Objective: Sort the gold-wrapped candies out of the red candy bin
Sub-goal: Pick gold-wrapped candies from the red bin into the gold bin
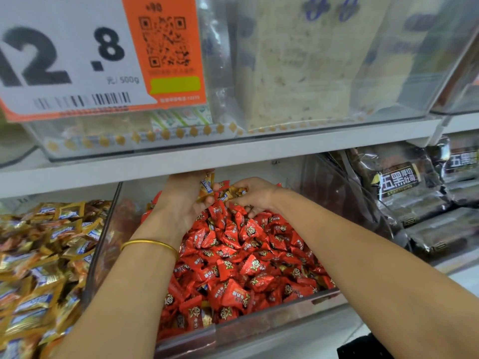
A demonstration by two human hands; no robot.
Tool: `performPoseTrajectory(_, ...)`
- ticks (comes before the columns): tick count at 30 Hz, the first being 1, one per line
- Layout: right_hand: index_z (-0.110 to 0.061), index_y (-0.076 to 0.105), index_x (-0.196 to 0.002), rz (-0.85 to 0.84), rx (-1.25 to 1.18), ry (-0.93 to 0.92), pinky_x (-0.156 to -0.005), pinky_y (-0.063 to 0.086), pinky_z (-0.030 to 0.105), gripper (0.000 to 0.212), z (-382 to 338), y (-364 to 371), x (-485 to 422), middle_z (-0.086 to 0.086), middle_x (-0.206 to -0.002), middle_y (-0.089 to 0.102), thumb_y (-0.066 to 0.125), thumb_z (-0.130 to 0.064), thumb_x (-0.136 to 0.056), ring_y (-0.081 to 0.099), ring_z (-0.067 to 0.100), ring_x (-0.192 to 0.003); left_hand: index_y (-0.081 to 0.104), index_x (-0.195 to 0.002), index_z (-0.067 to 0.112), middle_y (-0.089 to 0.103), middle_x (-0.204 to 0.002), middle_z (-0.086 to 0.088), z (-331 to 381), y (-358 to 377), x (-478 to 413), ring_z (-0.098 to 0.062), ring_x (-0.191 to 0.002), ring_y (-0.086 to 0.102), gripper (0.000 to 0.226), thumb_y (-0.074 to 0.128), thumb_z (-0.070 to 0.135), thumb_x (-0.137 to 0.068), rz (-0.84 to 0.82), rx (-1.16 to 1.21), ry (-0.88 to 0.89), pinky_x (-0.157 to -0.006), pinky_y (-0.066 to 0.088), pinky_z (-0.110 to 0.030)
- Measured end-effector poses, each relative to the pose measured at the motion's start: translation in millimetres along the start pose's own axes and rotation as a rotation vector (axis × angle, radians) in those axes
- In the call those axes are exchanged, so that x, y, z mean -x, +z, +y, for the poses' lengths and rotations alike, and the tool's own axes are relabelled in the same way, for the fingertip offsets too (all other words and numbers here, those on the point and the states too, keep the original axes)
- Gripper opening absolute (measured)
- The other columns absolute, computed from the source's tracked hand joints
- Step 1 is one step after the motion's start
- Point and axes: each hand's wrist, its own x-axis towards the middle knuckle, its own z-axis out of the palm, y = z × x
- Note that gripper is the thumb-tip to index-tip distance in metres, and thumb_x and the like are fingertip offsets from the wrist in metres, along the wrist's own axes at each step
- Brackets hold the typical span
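Step in hand: the person is collecting gold-wrapped candies [207, 189] at the back of the red candy bin [259, 321], just under the shelf [207, 158].
Left hand [181, 200]: its fingers are curling around a small bunch of gold wrappers and holding it above the red candies [246, 255].
Right hand [255, 195]: its fingers are bending down into the pile beside more gold wrappers; I cannot tell if they are pinching one.
Next move: probably the bunch is going over the clear wall into the gold bin [39, 255] on the left, with a firm grip so no red piece is coming along.
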Motion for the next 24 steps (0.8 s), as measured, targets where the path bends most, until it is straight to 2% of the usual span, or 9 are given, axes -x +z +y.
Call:
performPoseTrajectory(3,-0.012,0.051,-0.131,0.062,0.097,-0.042,-0.040,0.045,0.018,0.053,-6,8,0,-0.002,-0.075,0.050,0.070,-0.019,-0.083,0.050,0.012,-0.056,0.056,-0.093,0.009,0.055,-0.078,-0.005,0,-1,-2,-0.014,-0.060,0.053,0.018,0.039,0.008,-0.098,0.006,0.004,0.002,-0.035,0.036,-0.015)
performPoseTrajectory(7,-0.014,0.056,-0.124,0.106,0.099,-0.110,-0.046,0.048,0.022,0.043,-8,16,1,-0.002,-0.080,0.053,0.070,-0.017,-0.083,0.051,0.013,-0.055,0.056,-0.101,0.008,0.055,-0.080,-0.004,-1,-2,-4,-0.014,-0.059,0.053,0.015,0.041,0.008,-0.098,0.005,0.023,0.008,-0.035,0.036,-0.015)
performPoseTrajectory(10,-0.012,0.057,-0.123,0.077,0.043,-0.109,-0.042,0.045,0.019,0.043,-8,11,6,-0.002,-0.074,0.053,0.071,-0.016,-0.083,0.048,0.011,-0.052,0.055,-0.100,0.008,0.055,-0.078,-0.004,-1,-4,-4,-0.013,-0.058,0.053,0.014,0.041,0.008,-0.098,-0.002,0.030,0.009,-0.036,0.035,-0.015)
performPoseTrajectory(13,-0.012,0.055,-0.124,0.085,-0.223,-0.037,-0.042,0.046,0.016,0.046,-4,-5,14,0.002,-0.071,0.055,0.072,-0.014,-0.081,0.046,0.008,-0.052,0.055,-0.102,0.009,0.054,-0.081,-0.004,0,-6,-5,-0.012,-0.057,0.054,0.014,0.042,0.009,-0.097,0.001,0.037,0.008,-0.035,0.035,-0.016)
performPoseTrajectory(18,-0.012,0.052,-0.125,0.034,-0.748,0.121,-0.044,0.047,0.016,0.047,3,-34,40,0.004,-0.087,0.060,0.071,-0.012,-0.081,0.049,0.008,-0.053,0.060,-0.096,0.010,0.055,-0.083,-0.005,-2,-3,-4,-0.011,-0.054,0.052,0.019,0.041,0.009,-0.097,-0.062,-0.105,-0.015,-0.034,0.034,-0.014)
performPoseTrajectory(22,-0.008,0.060,-0.108,-0.087,-1.112,0.204,-0.038,0.043,0.013,0.033,6,-46,62,0.004,-0.075,0.063,0.068,-0.019,-0.078,0.047,0.005,-0.046,0.066,-0.098,0.011,0.057,-0.091,-0.009,-6,3,1,-0.011,-0.053,0.052,0.019,0.047,0.011,-0.097,-0.134,-0.232,-0.055,-0.034,0.033,-0.016)
performPoseTrajectory(24,-0.005,0.062,-0.102,-0.165,-1.206,0.202,-0.036,0.041,0.012,0.032,5,-46,73,0.006,-0.083,0.065,0.065,-0.020,-0.075,0.045,0.003,-0.044,0.067,-0.099,0.013,0.058,-0.096,-0.009,-6,6,5,-0.012,-0.055,0.052,0.017,0.050,0.013,-0.097,-0.179,-0.270,-0.066,-0.034,0.034,-0.016)
